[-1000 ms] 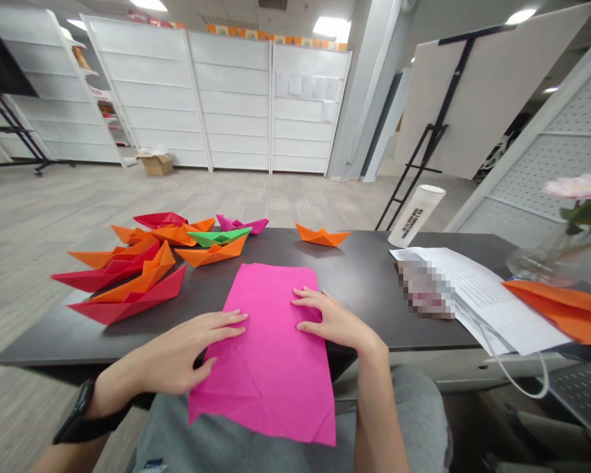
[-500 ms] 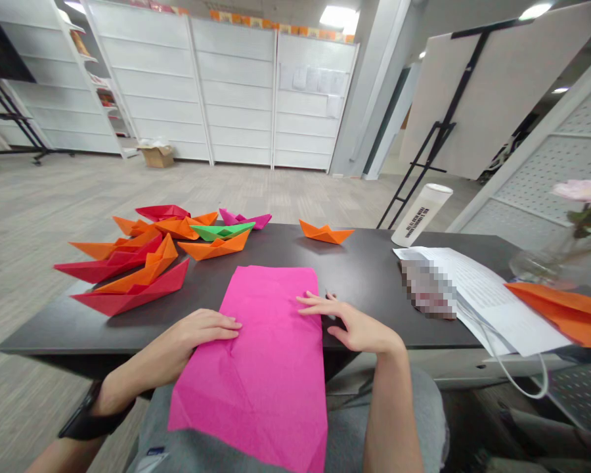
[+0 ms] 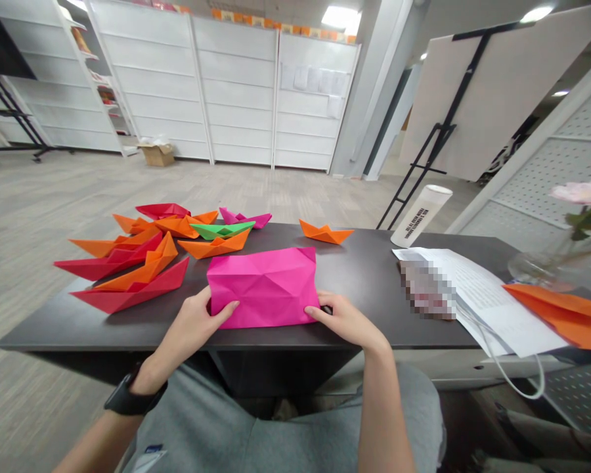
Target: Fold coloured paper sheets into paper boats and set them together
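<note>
A creased sheet of pink paper [image 3: 263, 286], doubled over into a wide rectangle, is held at the near side of the dark table. My left hand [image 3: 197, 322] grips its left edge, thumb on top and fingers underneath. At the right edge, my right hand [image 3: 342, 318] pinches it the same way, its fingers partly hidden behind the sheet. A small dark object shows beside the right hand's fingers. Just beyond the paper stand an orange paper boat [image 3: 217, 244] and a green paper boat [image 3: 224, 230].
Several red and orange paper boats [image 3: 132, 289] crowd the table's left side. One orange boat [image 3: 326, 232] stands alone at the back. To the right are a white cylinder [image 3: 421, 215], printed sheets [image 3: 477, 289], a white cable [image 3: 515, 387] and an orange folded paper [image 3: 566, 315].
The pink sheet, which hung over the table edge onto my lap, is now folded up onto the table. Both hands have gone from lying flat on it to gripping its sides.
</note>
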### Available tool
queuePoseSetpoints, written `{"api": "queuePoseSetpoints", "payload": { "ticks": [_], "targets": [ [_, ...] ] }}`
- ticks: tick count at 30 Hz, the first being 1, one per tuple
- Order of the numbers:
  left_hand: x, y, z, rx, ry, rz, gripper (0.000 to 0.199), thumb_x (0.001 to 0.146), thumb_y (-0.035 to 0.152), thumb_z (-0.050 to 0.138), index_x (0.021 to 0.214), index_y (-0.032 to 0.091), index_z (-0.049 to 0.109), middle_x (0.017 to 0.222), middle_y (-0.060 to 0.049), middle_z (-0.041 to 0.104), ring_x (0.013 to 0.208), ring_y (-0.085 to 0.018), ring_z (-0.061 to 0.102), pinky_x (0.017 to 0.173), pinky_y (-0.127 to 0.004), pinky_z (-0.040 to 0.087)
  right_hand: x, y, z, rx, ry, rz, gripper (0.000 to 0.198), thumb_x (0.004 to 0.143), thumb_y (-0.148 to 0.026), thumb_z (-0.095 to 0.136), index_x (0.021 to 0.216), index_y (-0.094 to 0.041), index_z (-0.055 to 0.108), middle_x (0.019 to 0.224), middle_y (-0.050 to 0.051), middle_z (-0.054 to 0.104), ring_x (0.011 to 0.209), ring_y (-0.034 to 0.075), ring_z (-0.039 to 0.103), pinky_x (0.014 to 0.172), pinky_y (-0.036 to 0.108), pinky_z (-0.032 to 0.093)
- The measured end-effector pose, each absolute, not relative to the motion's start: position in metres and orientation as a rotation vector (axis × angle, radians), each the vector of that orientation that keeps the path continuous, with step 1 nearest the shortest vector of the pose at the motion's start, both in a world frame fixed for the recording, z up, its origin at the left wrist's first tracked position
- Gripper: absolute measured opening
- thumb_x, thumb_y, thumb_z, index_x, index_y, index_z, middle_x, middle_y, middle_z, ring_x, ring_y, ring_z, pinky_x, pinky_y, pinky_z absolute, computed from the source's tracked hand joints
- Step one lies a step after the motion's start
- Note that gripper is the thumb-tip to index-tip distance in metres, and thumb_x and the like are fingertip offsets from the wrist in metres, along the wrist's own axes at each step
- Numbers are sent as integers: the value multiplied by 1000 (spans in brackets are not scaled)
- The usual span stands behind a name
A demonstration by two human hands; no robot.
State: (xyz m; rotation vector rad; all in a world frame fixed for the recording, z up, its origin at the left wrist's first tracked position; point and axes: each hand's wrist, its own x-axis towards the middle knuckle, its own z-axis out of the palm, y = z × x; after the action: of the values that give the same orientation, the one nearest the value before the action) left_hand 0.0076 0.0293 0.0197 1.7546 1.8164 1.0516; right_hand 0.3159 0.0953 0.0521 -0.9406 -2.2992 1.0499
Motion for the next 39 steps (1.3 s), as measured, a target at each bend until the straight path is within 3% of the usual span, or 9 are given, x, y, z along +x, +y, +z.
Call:
{"api": "queuePoseSetpoints", "payload": {
  "ticks": [8, 11, 12, 16, 18, 20, 26, 31, 39],
  "targets": [
    [5, 31, 7, 1609, 1796, 1133, 53, 79, 49, 71, 118, 22, 49, 98, -5, 77, 87, -27, 74, 80, -40, 58, 311, 105, 36, -1218, -2328, 728, 35, 91, -38, 60, 62, -20, 55, 74, -1, 54, 63, 13, 51, 62, 28, 38],
    [3, 34, 2, 1715, 1899, 1108, 69, 78, 46, 73, 134, 21, 42, 102, -7, 74, 93, -28, 72, 86, -44, 57, 308, 106, 31, -1289, -2261, 694, 20, 85, -32, 67, 73, -20, 56, 72, -4, 52, 65, 14, 52, 63, 28, 39],
    [3, 35, 0, 1772, 1924, 1132, 75, 78, 45, 74, 140, 21, 38, 108, -8, 71, 98, -29, 71, 89, -46, 56, 309, 106, 30, -1309, -2223, 692, 16, 82, -31, 69, 85, -20, 58, 73, -4, 52, 67, 15, 53, 64, 28, 41],
    [2, 39, -7, 2057, 1958, 1213, 78, 81, 40, 70, 149, 23, 35, 143, -16, 47, 132, -33, 50, 107, -52, 45, 311, 102, 29, -1344, -2135, 646, 61, 79, -29, 72, 133, -21, 45, 92, 0, 55, 79, 18, 59, 77, 33, 51],
    [4, 40, -6, 2220, 1914, 1103, 50, 88, 36, 63, 136, 24, 55, 155, -13, 36, 143, -34, 37, 114, -54, 36, 308, 97, 34, -1321, -2163, 547, 58, 80, -25, 71, 133, -22, 48, 105, 4, 56, 91, 20, 61, 87, 37, 51],
    [6, 39, -3, 2356, 1833, 896, 31, 95, 31, 52, 121, 26, 67, 154, -8, 42, 144, -31, 37, 117, -55, 30, 298, 91, 41, -1243, -2217, 428, 47, 82, -20, 68, 127, -22, 56, 117, 8, 56, 108, 24, 59, 98, 41, 48],
    [10, 37, 4, 2457, 1775, 586, 45, 96, 18, 39, 137, 28, 56, 143, -4, 58, 136, -20, 49, 120, -53, 25, 238, 75, 39, -1027, -2452, 424, 53, 98, -32, 50, 149, -19, 41, 158, 9, 38, 148, 23, 29, 120, 45, 27],
    [12, 36, 6, 2436, 1834, 574, 45, 94, 17, 41, 132, 30, 61, 140, -5, 60, 132, -20, 53, 120, -54, 24, 225, 78, 26, -1193, -2592, 501, 59, 101, -51, 39, 152, -22, 36, 161, 5, 29, 151, 26, 20, 122, 54, 14],
    [13, 36, 4, 2472, 1832, 570, 44, 95, 21, 43, 134, 32, 59, 147, -5, 55, 138, -24, 47, 118, -56, 25, 265, 96, 23, -1516, -2491, 437, 68, 100, -59, 30, 155, -20, 28, 163, 6, 21, 152, 25, 15, 122, 55, 10]
  ]
}}
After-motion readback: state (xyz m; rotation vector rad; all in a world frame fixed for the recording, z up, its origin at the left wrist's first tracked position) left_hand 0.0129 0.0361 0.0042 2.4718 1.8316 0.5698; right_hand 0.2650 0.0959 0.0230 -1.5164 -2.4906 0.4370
